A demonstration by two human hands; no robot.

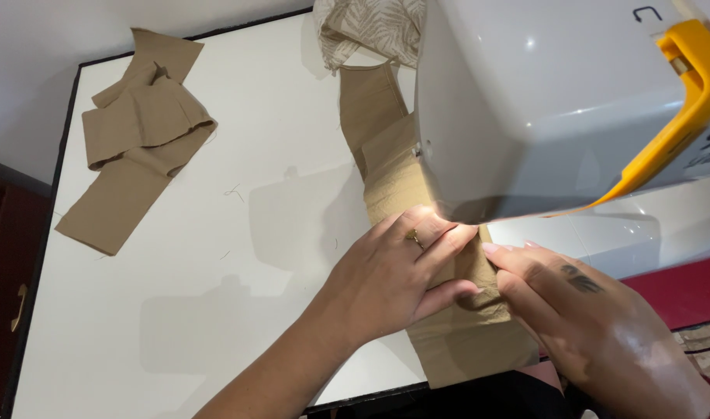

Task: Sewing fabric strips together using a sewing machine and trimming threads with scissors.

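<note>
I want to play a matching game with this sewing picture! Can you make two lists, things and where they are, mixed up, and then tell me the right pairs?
Things:
1. tan fabric strip
2. folded tan fabric pieces
3. leaf-patterned cloth
4. ring

Places:
A. on a finger of the left hand
B. far left part of the white table
C. behind the sewing machine, at the top edge
D. pressed flat under both hands, running beneath the machine

Pairs: 1-D, 2-B, 3-C, 4-A. The right hand presses the strip too.
</note>
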